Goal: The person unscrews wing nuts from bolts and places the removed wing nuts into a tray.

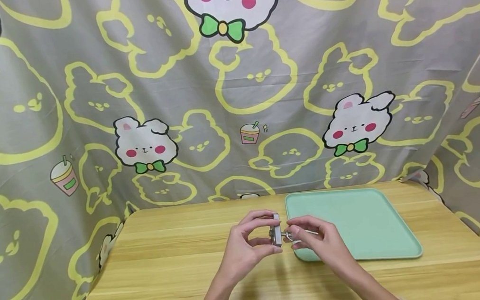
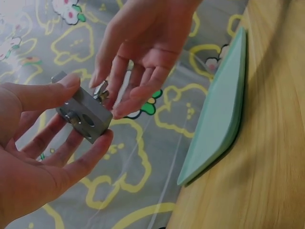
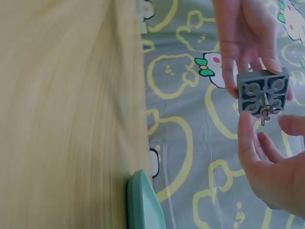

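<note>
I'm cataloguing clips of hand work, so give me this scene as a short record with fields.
Left hand: grips gray square block between thumb and fingers
Right hand: at metal fitting on the block; pinch unclear
Block position: raised above wooden table
Tray: green, on the table, at right
Backdrop: gray fabric, rabbit pattern

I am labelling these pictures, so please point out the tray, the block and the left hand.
Tray (image 1: 353, 223): head view, bare middle.
Block (image 2: 84, 108): left wrist view, holed face.
Left hand (image 2: 38, 174): left wrist view, palm.
</note>
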A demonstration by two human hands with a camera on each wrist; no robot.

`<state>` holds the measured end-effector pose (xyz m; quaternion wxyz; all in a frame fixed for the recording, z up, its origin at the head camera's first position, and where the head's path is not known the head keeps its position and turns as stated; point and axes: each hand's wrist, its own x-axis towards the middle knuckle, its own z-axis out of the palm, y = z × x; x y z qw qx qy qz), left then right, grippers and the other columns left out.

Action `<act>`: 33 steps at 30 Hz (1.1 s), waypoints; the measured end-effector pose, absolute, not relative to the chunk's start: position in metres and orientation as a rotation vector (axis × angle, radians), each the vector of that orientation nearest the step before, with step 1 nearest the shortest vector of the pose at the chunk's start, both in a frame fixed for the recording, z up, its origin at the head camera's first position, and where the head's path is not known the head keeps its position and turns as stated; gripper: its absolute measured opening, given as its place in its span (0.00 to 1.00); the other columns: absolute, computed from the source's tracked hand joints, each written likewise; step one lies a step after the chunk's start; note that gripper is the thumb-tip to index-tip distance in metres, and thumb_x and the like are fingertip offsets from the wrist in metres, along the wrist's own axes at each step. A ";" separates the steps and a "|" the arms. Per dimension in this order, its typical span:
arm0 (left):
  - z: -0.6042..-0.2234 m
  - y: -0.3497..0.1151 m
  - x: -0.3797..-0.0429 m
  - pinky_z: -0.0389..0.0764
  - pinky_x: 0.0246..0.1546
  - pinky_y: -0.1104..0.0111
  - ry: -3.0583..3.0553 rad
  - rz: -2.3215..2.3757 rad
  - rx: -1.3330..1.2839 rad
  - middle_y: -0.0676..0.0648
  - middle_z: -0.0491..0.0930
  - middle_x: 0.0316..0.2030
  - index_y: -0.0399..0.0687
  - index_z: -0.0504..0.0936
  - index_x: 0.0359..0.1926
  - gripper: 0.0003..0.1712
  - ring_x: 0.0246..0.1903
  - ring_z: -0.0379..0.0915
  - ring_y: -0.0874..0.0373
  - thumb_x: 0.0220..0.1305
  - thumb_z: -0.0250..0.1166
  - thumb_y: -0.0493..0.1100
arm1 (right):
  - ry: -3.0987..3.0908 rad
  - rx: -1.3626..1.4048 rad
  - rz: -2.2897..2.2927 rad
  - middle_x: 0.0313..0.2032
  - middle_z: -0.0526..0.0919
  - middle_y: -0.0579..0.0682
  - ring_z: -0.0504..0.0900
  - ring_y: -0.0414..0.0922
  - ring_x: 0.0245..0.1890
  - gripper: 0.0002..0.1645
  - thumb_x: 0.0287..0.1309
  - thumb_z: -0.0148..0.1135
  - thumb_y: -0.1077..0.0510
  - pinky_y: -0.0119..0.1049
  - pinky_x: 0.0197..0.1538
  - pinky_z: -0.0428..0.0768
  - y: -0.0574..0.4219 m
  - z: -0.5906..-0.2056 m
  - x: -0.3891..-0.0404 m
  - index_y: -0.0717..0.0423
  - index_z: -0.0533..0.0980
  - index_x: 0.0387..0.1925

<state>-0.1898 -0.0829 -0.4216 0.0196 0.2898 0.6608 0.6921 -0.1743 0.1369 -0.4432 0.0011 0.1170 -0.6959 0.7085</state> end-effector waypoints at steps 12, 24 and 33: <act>-0.423 -0.081 -0.188 0.89 0.48 0.56 2.117 2.076 0.935 0.47 0.76 0.61 0.41 0.87 0.53 0.26 0.57 0.77 0.48 0.52 0.78 0.26 | -2.202 0.288 2.551 0.47 0.87 0.61 0.88 0.50 0.44 0.29 0.70 0.66 0.57 0.42 0.50 0.89 0.143 -0.444 -0.177 0.77 0.71 0.61; -0.424 -0.081 -0.189 0.90 0.47 0.55 2.124 2.085 0.939 0.48 0.77 0.61 0.46 0.88 0.52 0.27 0.57 0.77 0.48 0.50 0.78 0.26 | -2.210 0.355 2.297 0.42 0.85 0.63 0.89 0.53 0.39 0.20 0.65 0.70 0.61 0.51 0.45 0.90 0.139 -0.443 -0.174 0.71 0.78 0.51; -0.422 -0.083 -0.190 0.89 0.48 0.54 2.056 2.136 0.880 0.45 0.76 0.61 0.42 0.87 0.53 0.27 0.57 0.77 0.48 0.50 0.78 0.25 | -2.131 0.623 1.869 0.42 0.86 0.57 0.89 0.48 0.39 0.07 0.63 0.70 0.66 0.42 0.38 0.91 0.131 -0.448 -0.170 0.59 0.82 0.42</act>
